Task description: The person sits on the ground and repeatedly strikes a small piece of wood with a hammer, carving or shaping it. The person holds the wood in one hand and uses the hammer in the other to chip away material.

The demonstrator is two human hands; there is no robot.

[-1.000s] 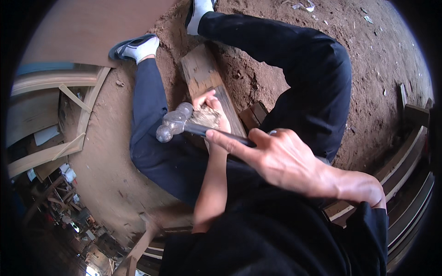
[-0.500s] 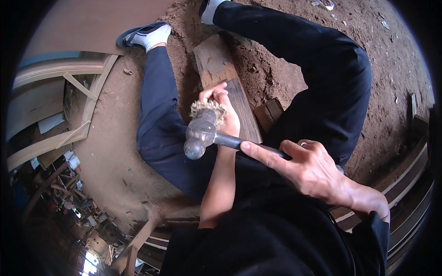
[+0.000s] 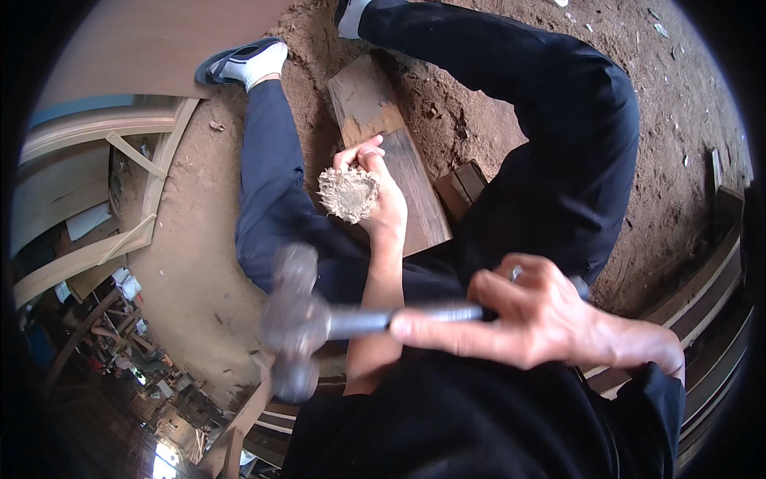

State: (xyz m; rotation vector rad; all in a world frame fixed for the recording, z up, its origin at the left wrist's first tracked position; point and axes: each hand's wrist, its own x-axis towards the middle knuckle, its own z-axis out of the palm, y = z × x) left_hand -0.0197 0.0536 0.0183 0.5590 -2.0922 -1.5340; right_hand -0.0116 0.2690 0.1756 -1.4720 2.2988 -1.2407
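In my left hand [image 3: 385, 195] is what looks like a chisel [image 3: 349, 194], its wooden butt end mushroomed and badly frayed. Fingers wrap the handle, and the blade is hidden below the hand. Under it lies a wooden board [image 3: 416, 188], with a lighter, splintered patch partway along. My right hand [image 3: 523, 315] grips the dark handle of a ball-peen hammer [image 3: 297, 319], index finger stretched along the shaft. The hammer head, blurred by motion, hangs over my left thigh and forearm, apart from the chisel.
My legs frame the board on bare reddish soil. A small wood block [image 3: 463, 190] sits against the board's right side. Wooden frames [image 3: 96, 132] lean at the left, and stacked timber [image 3: 702, 303] runs along the right. Clutter [image 3: 152, 375] fills the lower left.
The hammer has come away from the frayed butt, swinging back toward my body and to the left. My left hand keeps its hold on the chisel, nearly still.
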